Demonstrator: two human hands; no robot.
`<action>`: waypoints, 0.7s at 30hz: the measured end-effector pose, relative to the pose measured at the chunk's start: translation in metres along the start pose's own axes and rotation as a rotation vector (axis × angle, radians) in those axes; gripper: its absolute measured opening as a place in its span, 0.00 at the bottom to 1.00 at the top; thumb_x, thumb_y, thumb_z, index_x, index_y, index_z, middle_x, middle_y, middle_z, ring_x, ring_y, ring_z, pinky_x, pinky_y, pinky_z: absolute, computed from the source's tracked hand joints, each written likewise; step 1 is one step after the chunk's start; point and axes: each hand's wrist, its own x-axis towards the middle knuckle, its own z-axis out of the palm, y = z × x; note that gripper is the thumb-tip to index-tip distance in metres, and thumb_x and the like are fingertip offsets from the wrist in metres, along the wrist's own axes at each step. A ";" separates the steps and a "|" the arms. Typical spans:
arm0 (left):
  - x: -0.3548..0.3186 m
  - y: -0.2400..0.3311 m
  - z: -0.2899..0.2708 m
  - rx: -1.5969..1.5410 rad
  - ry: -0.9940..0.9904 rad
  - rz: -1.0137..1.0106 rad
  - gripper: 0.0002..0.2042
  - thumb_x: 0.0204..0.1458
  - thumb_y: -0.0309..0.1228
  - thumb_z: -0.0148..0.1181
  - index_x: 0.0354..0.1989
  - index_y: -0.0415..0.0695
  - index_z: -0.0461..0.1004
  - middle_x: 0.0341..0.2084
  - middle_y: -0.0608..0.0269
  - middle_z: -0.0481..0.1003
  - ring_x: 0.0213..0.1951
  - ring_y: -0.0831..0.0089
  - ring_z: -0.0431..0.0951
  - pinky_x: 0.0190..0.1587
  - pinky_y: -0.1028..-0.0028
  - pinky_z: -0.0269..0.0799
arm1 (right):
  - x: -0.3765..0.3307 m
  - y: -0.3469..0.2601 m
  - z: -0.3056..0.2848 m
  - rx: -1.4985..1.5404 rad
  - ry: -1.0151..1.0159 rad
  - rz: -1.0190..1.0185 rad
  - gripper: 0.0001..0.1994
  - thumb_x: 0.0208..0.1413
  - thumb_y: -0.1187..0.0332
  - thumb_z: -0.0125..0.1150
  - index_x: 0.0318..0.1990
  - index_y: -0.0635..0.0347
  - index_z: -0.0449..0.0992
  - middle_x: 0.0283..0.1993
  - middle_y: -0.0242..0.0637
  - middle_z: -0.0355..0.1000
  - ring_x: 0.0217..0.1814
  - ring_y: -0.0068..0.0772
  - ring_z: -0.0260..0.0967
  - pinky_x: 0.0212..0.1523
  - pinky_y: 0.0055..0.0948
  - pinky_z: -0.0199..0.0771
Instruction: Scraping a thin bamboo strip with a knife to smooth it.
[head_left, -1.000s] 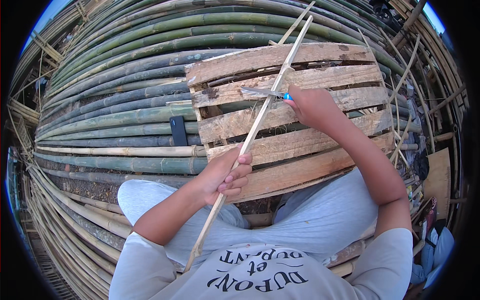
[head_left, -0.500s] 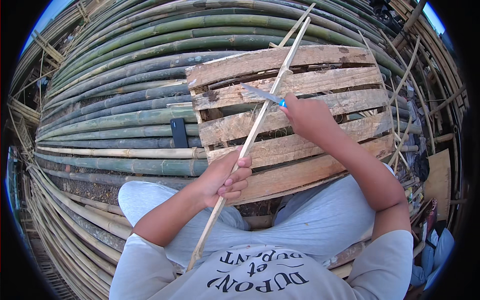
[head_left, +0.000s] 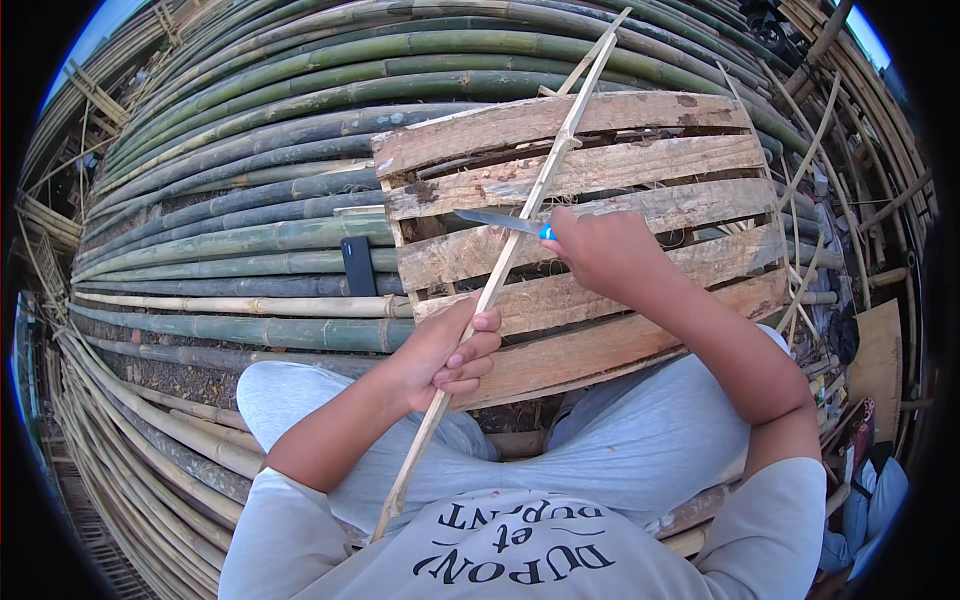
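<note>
Rough slatted-wood bench [head_left: 650, 160] is sitting amid smooth green bamboo poles [head_left: 230, 235], left hand [head_left: 455, 355] closing around pale split-bamboo strip [head_left: 501, 262], right hand [head_left: 605, 252] clenching blue-handled knife [head_left: 488, 216].

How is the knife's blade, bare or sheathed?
Bare: the knife blade sticks out uncovered from the blue handle in the right hand, crossing the bamboo strip.

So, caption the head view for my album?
Right hand holds a blue-handled knife across a long pale bamboo strip gripped by the left hand, over a slatted wooden platform.
</note>
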 end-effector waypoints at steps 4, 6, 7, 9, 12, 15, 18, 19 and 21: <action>0.006 0.008 -0.005 -0.024 -0.018 -0.010 0.18 0.69 0.47 0.35 0.27 0.53 0.59 0.08 0.76 0.53 0.06 0.86 0.47 0.06 0.84 0.40 | 0.007 0.029 0.005 -0.050 0.152 0.108 0.15 0.63 0.55 0.54 0.31 0.56 0.65 0.14 0.39 0.67 0.16 0.43 0.70 0.17 0.40 0.68; 0.005 0.004 -0.006 -0.020 -0.009 -0.003 0.18 0.69 0.47 0.35 0.27 0.53 0.59 0.08 0.76 0.53 0.06 0.86 0.47 0.06 0.84 0.39 | 0.001 -0.008 0.001 -0.050 0.035 0.031 0.15 0.63 0.57 0.55 0.31 0.57 0.66 0.15 0.39 0.68 0.16 0.44 0.70 0.17 0.40 0.67; 0.003 0.001 -0.005 -0.016 -0.008 -0.003 0.18 0.69 0.47 0.35 0.27 0.53 0.59 0.08 0.77 0.53 0.06 0.87 0.48 0.06 0.85 0.40 | -0.001 -0.014 0.002 -0.054 0.014 -0.047 0.15 0.63 0.57 0.55 0.31 0.57 0.66 0.14 0.38 0.67 0.16 0.43 0.70 0.17 0.39 0.67; -0.001 -0.001 -0.002 -0.026 -0.032 -0.007 0.18 0.69 0.47 0.35 0.27 0.53 0.59 0.08 0.77 0.53 0.06 0.87 0.48 0.06 0.85 0.41 | 0.007 0.020 0.006 -0.047 0.070 0.049 0.15 0.63 0.55 0.55 0.30 0.56 0.66 0.14 0.38 0.67 0.15 0.42 0.69 0.17 0.39 0.67; 0.006 0.006 -0.005 -0.017 -0.024 -0.007 0.18 0.68 0.48 0.36 0.27 0.53 0.59 0.08 0.76 0.53 0.06 0.86 0.48 0.07 0.84 0.39 | 0.008 0.029 0.002 -0.093 0.125 0.107 0.16 0.62 0.54 0.54 0.30 0.55 0.65 0.14 0.37 0.68 0.15 0.40 0.69 0.17 0.38 0.67; 0.002 -0.001 0.000 -0.022 -0.007 -0.011 0.18 0.68 0.48 0.36 0.27 0.53 0.59 0.08 0.76 0.53 0.06 0.86 0.48 0.07 0.84 0.40 | -0.002 -0.008 0.001 -0.079 0.055 -0.049 0.15 0.63 0.56 0.54 0.30 0.57 0.65 0.14 0.37 0.67 0.15 0.42 0.70 0.17 0.39 0.67; -0.002 -0.002 0.002 -0.052 -0.043 -0.021 0.19 0.68 0.48 0.36 0.27 0.53 0.59 0.08 0.77 0.53 0.07 0.87 0.48 0.06 0.85 0.41 | 0.011 0.034 -0.001 -0.057 0.128 0.124 0.16 0.62 0.54 0.54 0.30 0.55 0.65 0.14 0.37 0.67 0.15 0.41 0.70 0.17 0.39 0.68; 0.001 0.005 0.000 -0.026 -0.022 -0.018 0.19 0.68 0.49 0.36 0.27 0.53 0.59 0.08 0.77 0.52 0.06 0.87 0.48 0.06 0.84 0.41 | 0.013 0.033 -0.002 -0.096 0.135 0.130 0.16 0.62 0.54 0.54 0.30 0.55 0.65 0.15 0.37 0.68 0.15 0.42 0.70 0.17 0.40 0.68; 0.005 0.006 -0.005 -0.002 0.001 -0.012 0.19 0.68 0.49 0.37 0.27 0.53 0.60 0.08 0.77 0.53 0.06 0.87 0.48 0.06 0.84 0.40 | 0.005 0.003 -0.001 -0.073 0.095 0.057 0.16 0.62 0.54 0.54 0.30 0.56 0.65 0.15 0.38 0.68 0.16 0.43 0.70 0.17 0.40 0.68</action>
